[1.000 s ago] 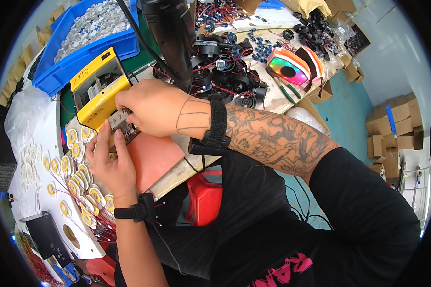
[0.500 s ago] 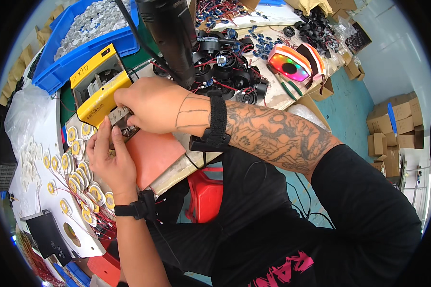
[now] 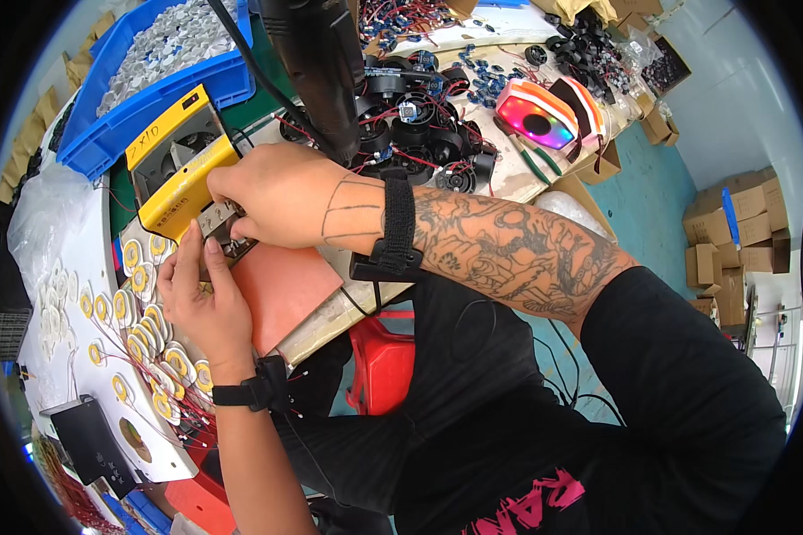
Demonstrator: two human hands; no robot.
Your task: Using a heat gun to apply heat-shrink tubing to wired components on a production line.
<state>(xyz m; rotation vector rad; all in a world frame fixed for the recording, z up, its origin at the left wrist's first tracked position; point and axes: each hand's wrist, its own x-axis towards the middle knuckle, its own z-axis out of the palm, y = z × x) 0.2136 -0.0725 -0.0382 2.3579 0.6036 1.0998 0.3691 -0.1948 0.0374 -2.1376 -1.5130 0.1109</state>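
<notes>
A yellow machine (image 3: 177, 198) with an open top and metal parts inside stands at the left of the bench. At its near side is a small metal block (image 3: 214, 217). Over that block my right hand (image 3: 272, 198) curls from the right, thumb and fingers closed, hiding whatever is between them. From below, my left hand (image 3: 203, 294) reaches up to the block's left end. Its thumb and index finger come close together there; anything in that pinch is too small to name. An orange-pink sheet (image 3: 285, 290) lies right beside the left hand.
White-and-yellow discs with red wires (image 3: 156, 334) cover the left bench. A blue bin (image 3: 165, 94) holds small white pieces. Black round parts (image 3: 410, 134) pile up beyond my right hand, near a dark cylindrical tool (image 3: 317, 76), green-handled pliers (image 3: 533, 160) and a lit device (image 3: 544, 116).
Both hands stay at the metal block, with only slight shifts of the fingers. The lit device's colours have changed. The whole view has shifted slightly.
</notes>
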